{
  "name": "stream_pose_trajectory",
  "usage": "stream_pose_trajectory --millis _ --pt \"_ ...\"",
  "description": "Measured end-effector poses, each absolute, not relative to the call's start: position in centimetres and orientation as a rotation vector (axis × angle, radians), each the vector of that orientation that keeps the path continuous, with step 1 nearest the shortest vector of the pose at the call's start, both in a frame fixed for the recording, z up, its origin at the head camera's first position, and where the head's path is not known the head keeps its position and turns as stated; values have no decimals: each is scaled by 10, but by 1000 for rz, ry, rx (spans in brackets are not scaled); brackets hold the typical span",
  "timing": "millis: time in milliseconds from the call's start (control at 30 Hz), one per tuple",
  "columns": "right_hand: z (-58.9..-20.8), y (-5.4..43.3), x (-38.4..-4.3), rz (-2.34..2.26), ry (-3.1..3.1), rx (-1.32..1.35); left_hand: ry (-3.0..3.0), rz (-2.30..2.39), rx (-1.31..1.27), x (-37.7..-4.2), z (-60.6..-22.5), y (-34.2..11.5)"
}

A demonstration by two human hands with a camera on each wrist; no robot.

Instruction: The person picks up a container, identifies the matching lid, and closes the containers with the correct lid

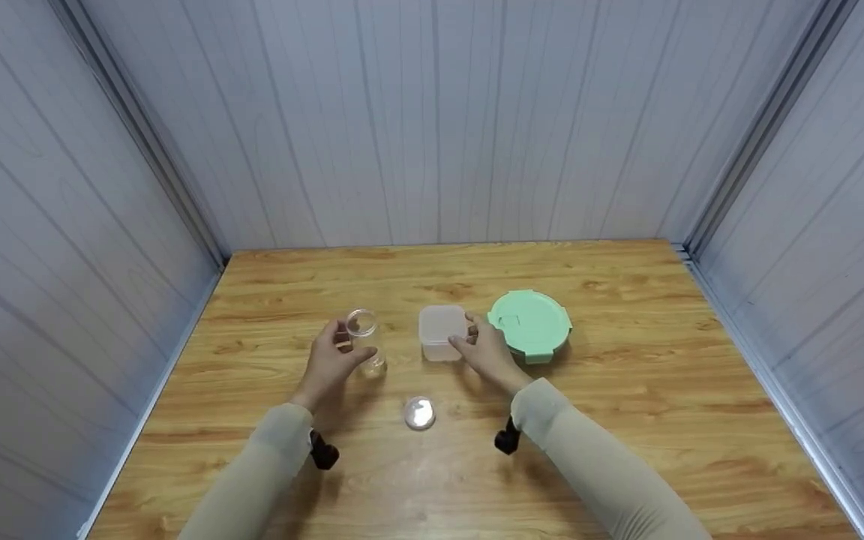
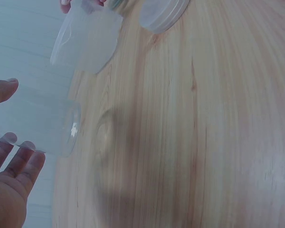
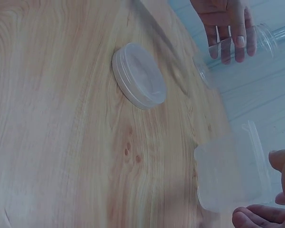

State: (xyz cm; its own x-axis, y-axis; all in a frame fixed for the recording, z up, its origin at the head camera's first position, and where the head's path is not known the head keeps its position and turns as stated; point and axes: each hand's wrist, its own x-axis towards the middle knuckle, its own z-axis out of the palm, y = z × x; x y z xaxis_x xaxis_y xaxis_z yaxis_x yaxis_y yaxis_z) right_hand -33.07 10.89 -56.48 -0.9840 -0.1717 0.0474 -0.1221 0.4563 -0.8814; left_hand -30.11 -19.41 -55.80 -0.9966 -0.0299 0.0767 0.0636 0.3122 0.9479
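Note:
My left hand (image 1: 334, 358) holds a clear, open-mouthed jar (image 1: 374, 360) by its side, thumb on one side and fingers on the other. In the left wrist view the jar's (image 2: 47, 121) base seems slightly off the tabletop. My right hand (image 1: 490, 352) grips the right side of a square translucent food container (image 1: 442, 332) with a frosted lid, thumb at the front corner. Part of that hand is cut off in the right wrist view, beside the container (image 3: 232, 171). A round clear lid (image 1: 420, 413) lies between the two forearms.
A round container with a mint-green clip lid (image 1: 533, 322) stands just right of my right hand, partly behind it. The wooden table (image 1: 282, 285) is bounded by pale panelled walls (image 1: 432, 127) at the back and both sides.

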Motion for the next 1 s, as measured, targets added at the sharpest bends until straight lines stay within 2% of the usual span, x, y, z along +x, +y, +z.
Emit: stream_pose_trajectory --millis 1000 --pt "-539 139 -299 -1653 2672 -330 -2387 -1912 -274 -291 -550 -130"
